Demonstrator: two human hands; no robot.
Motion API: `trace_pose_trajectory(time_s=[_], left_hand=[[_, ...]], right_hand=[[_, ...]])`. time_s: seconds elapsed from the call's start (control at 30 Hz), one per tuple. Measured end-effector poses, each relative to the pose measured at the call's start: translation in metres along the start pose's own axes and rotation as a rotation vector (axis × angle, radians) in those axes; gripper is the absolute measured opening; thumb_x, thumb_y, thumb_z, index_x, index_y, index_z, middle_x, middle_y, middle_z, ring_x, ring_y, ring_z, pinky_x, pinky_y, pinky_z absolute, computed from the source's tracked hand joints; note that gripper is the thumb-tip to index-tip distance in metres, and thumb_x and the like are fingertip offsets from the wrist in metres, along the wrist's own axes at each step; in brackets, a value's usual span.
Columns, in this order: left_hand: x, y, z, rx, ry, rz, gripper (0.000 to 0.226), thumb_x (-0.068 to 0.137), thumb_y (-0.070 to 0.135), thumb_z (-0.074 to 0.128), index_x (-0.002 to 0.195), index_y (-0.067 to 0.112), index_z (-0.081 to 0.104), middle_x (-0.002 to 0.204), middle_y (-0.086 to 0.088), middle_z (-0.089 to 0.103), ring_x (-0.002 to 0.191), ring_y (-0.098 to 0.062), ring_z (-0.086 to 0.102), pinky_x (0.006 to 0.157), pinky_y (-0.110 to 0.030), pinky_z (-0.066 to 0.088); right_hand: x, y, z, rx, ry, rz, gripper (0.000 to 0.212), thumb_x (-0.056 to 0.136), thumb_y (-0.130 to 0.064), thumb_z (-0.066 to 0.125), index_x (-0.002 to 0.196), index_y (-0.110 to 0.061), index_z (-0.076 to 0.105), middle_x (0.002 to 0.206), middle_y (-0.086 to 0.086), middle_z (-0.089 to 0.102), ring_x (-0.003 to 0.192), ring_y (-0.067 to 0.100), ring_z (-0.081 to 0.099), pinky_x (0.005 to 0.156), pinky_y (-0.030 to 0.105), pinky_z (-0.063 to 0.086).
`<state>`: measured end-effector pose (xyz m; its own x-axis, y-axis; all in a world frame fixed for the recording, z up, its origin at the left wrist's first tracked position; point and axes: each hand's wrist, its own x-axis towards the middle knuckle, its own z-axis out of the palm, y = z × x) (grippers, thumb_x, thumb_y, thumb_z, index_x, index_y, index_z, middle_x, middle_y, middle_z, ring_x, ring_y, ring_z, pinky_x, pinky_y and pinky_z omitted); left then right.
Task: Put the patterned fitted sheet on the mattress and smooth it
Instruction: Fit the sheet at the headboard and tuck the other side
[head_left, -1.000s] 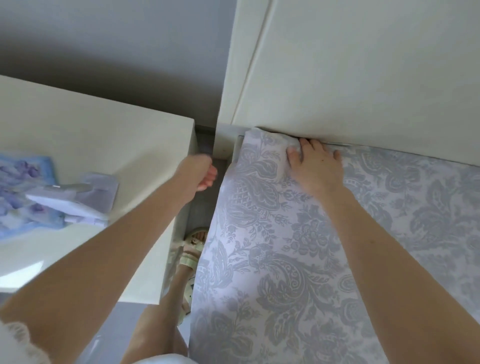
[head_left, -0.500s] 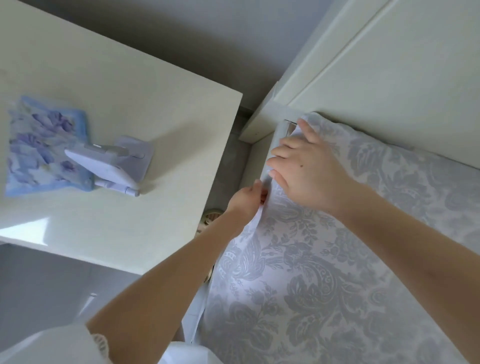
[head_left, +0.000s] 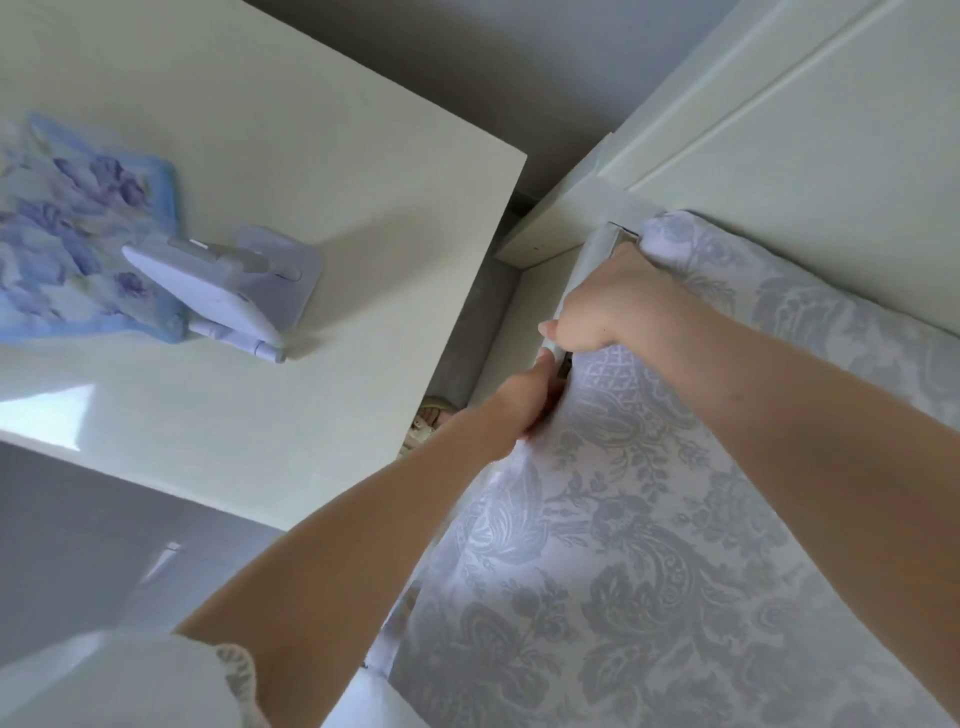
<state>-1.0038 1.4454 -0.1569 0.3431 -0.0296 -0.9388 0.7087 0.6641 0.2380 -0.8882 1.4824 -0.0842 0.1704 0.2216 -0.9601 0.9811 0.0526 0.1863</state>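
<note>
Head: sheet (head_left: 649, 519) beneath right hand (head_left: 608, 306)

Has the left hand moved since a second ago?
Yes. The left hand left the bedside table edge, crossed the gap to the bed, and now grips the side edge of the patterned sheet beside the right hand.

Right hand (head_left: 613, 306) fingertips hidden over patterned fitted sheet (head_left: 649, 545) edge; left hand (head_left: 514, 410) fingertips behind it; floral cloth (head_left: 67, 234) cut off left.
</note>
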Motion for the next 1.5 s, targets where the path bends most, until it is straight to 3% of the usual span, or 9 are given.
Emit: trace_pose_trajectory(time_s=[0.23, 0.43, 0.63, 0.77, 0.97, 1.1, 1.23, 1.37, 1.5], left_hand=[[-0.016, -0.068, -0.027, 0.178, 0.117, 0.085, 0.063, 0.093, 0.059, 0.022, 0.089, 0.016, 0.068, 0.092, -0.006, 0.07, 0.093, -0.025, 0.064, 0.097, -0.043, 0.047], [-0.026, -0.081, -0.012, -0.019, 0.038, -0.031, 0.067, 0.091, 0.063, 0.026, 0.108, 0.012, 0.066, 0.107, -0.004, 0.067, 0.103, -0.021, 0.061, 0.096, -0.032, 0.047], [-0.043, -0.095, -0.028, -0.19, -0.111, 0.059, 0.065, 0.099, 0.053, 0.018, 0.126, 0.009, 0.058, 0.124, -0.005, 0.062, 0.115, -0.018, 0.058, 0.103, -0.029, 0.042], [-0.059, -0.151, -0.047, -0.271, 0.196, 0.179, 0.041, 0.1, 0.035, 0.034, 0.093, 0.014, 0.068, 0.1, -0.007, 0.07, 0.095, -0.022, 0.064, 0.093, -0.034, 0.05], [-0.08, -0.222, -0.058, -0.06, 0.105, 0.035, 0.028, 0.099, 0.038, 0.038, 0.099, 0.023, 0.061, 0.094, 0.009, 0.061, 0.086, -0.005, 0.055, 0.068, -0.013, 0.038], [-0.073, -0.219, -0.059, 0.042, 0.171, 0.132, 0.046, 0.1, 0.037, 0.034, 0.093, 0.0, 0.061, 0.094, -0.007, 0.062, 0.094, -0.024, 0.056, 0.075, -0.027, 0.039], [-0.069, -0.217, -0.061, -0.135, 0.055, 0.07, 0.04, 0.098, 0.045, 0.036, 0.104, 0.017, 0.064, 0.109, -0.003, 0.066, 0.105, -0.02, 0.059, 0.1, -0.036, 0.044], [-0.072, -0.221, -0.059, -0.189, -0.08, 0.08, 0.041, 0.099, 0.046, 0.032, 0.111, 0.024, 0.065, 0.114, 0.004, 0.064, 0.109, -0.014, 0.057, 0.103, -0.028, 0.04], [-0.066, -0.219, -0.04, -0.052, -0.216, -0.029, 0.065, 0.087, 0.069, 0.021, 0.134, 0.035, 0.05, 0.14, 0.011, 0.047, 0.132, -0.012, 0.039, 0.114, -0.03, 0.021]], right_hand=[[0.009, -0.006, 0.003, -0.02, -0.005, 0.117, 0.067, 0.098, -0.055, 0.006, 0.136, -0.017, 0.047, 0.146, 0.009, 0.042, 0.139, 0.03, 0.029, 0.115, 0.049, 0.004], [-0.005, -0.023, 0.011, 0.079, 0.743, 0.068, 0.055, 0.1, -0.043, 0.022, 0.074, -0.012, 0.059, 0.079, 0.007, 0.062, 0.089, 0.03, 0.059, 0.105, 0.045, 0.026], [-0.032, -0.082, 0.044, 0.317, 0.278, -0.094, 0.069, 0.095, -0.061, 0.013, 0.086, -0.017, 0.066, 0.082, 0.0, 0.061, 0.096, 0.026, 0.059, 0.089, 0.037, 0.04], [-0.031, -0.107, 0.056, 0.168, 0.276, -0.123, 0.062, 0.099, -0.052, 0.009, 0.059, -0.018, 0.042, 0.064, -0.003, 0.044, 0.081, 0.023, 0.05, 0.097, 0.039, 0.032], [-0.029, -0.14, 0.067, 0.044, 0.104, -0.211, 0.064, 0.099, -0.05, 0.008, 0.102, -0.015, 0.062, 0.124, 0.007, 0.059, 0.12, 0.024, 0.049, 0.104, 0.038, 0.03], [-0.026, -0.152, 0.061, 0.015, -0.033, -0.197, 0.067, 0.099, -0.052, 0.006, 0.108, -0.016, 0.062, 0.131, 0.008, 0.056, 0.126, 0.023, 0.044, 0.109, 0.038, 0.018], [-0.016, -0.164, 0.054, 0.026, -0.091, -0.128, 0.071, 0.098, -0.055, 0.006, 0.113, -0.012, 0.061, 0.133, 0.011, 0.054, 0.128, 0.024, 0.042, 0.108, 0.037, 0.021], [-0.022, -0.166, 0.047, 0.037, -0.107, -0.116, 0.063, 0.097, -0.056, 0.006, 0.064, -0.017, 0.042, 0.13, 0.012, 0.056, 0.125, 0.024, 0.045, 0.103, 0.036, 0.025], [-0.028, -0.158, 0.053, 0.013, -0.105, -0.101, 0.064, 0.097, -0.057, 0.006, 0.061, -0.016, 0.041, 0.124, 0.013, 0.059, 0.125, 0.023, 0.045, 0.111, 0.04, 0.014]])
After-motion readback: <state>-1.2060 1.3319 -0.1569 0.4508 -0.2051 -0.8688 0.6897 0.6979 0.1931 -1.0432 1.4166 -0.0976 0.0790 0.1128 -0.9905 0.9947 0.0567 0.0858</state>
